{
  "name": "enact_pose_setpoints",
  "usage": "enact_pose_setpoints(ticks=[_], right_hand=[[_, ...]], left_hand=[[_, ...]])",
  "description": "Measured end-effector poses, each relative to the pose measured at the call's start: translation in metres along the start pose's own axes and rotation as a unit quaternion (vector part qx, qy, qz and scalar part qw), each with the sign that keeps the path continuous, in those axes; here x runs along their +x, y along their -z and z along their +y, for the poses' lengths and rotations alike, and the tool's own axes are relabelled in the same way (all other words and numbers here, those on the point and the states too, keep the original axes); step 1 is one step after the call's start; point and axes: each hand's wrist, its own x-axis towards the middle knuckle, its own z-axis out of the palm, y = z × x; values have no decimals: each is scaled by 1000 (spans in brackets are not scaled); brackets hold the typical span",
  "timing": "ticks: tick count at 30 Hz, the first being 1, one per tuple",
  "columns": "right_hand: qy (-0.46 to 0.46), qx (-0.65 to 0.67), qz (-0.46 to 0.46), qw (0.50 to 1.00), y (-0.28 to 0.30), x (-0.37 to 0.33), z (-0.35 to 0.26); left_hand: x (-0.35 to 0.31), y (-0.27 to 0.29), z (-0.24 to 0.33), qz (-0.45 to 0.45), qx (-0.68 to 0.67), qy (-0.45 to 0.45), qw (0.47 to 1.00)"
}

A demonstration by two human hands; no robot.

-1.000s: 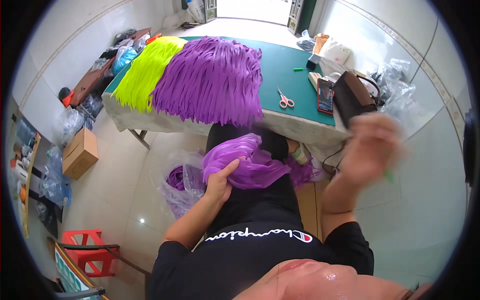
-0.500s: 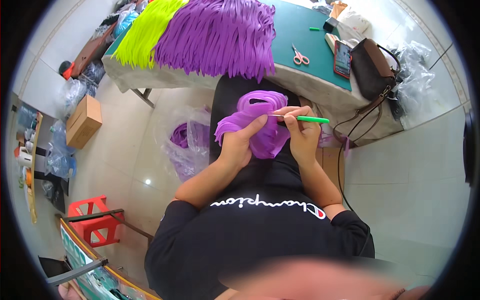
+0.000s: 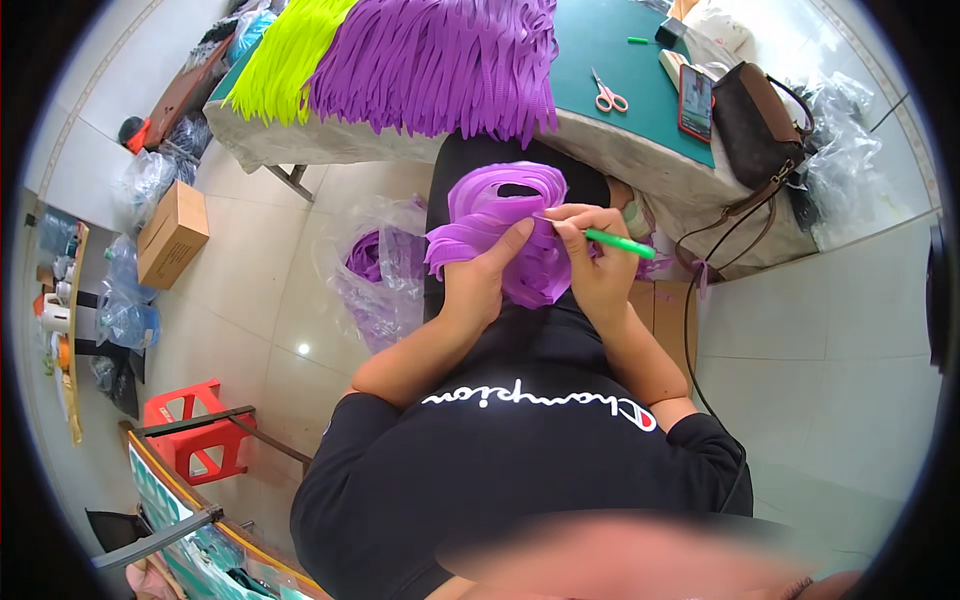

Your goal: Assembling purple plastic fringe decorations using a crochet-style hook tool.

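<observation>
A looped bundle of purple ribbon-like strips (image 3: 537,280) rests over my lap, fanned out at its left side. My left hand (image 3: 478,283) is closed on the bundle, its thumb pressing the strips near the middle. My right hand (image 3: 600,268) pinches a slim tool with a green handle (image 3: 622,243) and a thin metal shaft. The shaft points left into the strips, close to my left thumb. Its very tip is too small to make out. Some right fingers touch the bundle's upper right edge.
On the green-topped table (image 3: 610,140) ahead lie purple strips (image 3: 440,65), yellow-green strips (image 3: 290,65), scissors (image 3: 608,97) and a phone (image 3: 694,103). A brown bag (image 3: 748,125) stands at its right. Left are a plastic bag (image 3: 385,290), a cardboard box (image 3: 172,235) and a red stool (image 3: 195,425).
The green handle has tilted, its outer end now lower. The purple bundle has shifted slightly upward and its loop looks wider. My view has also moved a little.
</observation>
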Motion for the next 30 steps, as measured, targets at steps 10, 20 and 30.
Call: enact_pose_setpoints(ticks=[10,20,30], right_hand=[[-69,134,21,988,16,7,3],[66,-144,55,986,-4,9,16],[49,-44,599,798,258,27,53]], left_hand=[[2,0,6,-6,-54,14,998],[-1,-5,0,15,-69,29,997],[43,49,10,99,-171,21,980]])
